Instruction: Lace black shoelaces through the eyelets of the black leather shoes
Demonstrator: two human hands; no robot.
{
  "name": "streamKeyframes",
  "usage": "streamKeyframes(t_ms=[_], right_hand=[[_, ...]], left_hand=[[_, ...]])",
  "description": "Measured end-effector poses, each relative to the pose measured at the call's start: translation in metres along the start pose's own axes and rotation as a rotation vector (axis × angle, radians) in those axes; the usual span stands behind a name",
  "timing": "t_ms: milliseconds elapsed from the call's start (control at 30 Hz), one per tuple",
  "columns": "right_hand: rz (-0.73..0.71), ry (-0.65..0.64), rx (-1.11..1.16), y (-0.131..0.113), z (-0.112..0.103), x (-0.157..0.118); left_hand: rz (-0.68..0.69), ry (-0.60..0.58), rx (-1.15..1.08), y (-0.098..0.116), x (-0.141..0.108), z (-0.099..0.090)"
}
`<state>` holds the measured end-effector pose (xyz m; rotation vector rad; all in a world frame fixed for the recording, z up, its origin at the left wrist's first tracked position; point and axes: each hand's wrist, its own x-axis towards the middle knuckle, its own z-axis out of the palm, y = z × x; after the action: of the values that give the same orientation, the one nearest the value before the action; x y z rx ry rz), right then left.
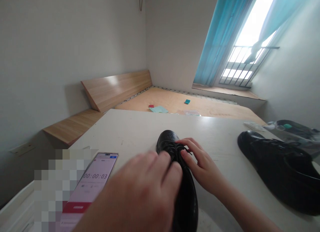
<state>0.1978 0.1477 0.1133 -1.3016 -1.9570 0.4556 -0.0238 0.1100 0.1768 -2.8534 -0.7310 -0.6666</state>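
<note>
Left hand: yours, nearest the camera, blurred, fingers bent over the laced part of the near shoe; whether they grip a lace, you cannot tell from here.

Right hand: yours, lower on the far side of the laces, thumb and fingers partly curled at the shoe's right edge; a lace end shows by the thumb, but whether it is pinched, you cannot tell.

Near shoe: one, black, glossy, lace-up; it is on the table before you, between your two hands, toe pointing away. Its laces lie at your fingertips.

Table: white top, under your work.

Phone: one, screen up, beside your left forearm, reading 00:00:03, with a red band low on the screen.

Second shoe: one, black, lace-up, to your right, well apart from your right hand, toe turned away and leftward.

Plastic bag: clear, beyond the second shoe, with dark contents and a green piece.

Wooden platform: beyond the table, bearing a pale green sheet, a small red item and a small teal item.

Wooden board: against your left wall.

Blue curtain: beside a barred window, upper right.
</note>
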Motion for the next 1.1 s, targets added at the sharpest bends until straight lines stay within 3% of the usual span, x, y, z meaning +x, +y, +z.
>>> streamKeyframes(t_ms=[33,167,267,367,667,1100], right_hand=[[-0.010,-0.004,-0.004,-0.001,0.000,0.000],[-0.006,-0.010,-0.026,-0.003,0.000,-0.002],[0.007,-0.024,-0.020,-0.002,0.001,-0.005],[0.006,-0.035,0.004,0.000,0.002,-0.005],[0.048,0.047,0.013,0.001,0.004,-0.005],[0.074,0.060,0.034,-0.003,0.004,-0.006]], left_hand=[[-0.136,-0.044,0.059,-0.017,0.008,-0.005],[-0.359,-0.322,-0.068,-0.069,0.025,-0.036],[-0.452,-0.390,-0.142,-0.081,0.022,-0.060],[-0.487,-0.410,-0.212,-0.079,0.020,-0.073],[-0.527,-0.452,-0.320,-0.085,0.026,-0.070],[-0.548,-0.397,-0.418,-0.108,0.036,-0.062]])
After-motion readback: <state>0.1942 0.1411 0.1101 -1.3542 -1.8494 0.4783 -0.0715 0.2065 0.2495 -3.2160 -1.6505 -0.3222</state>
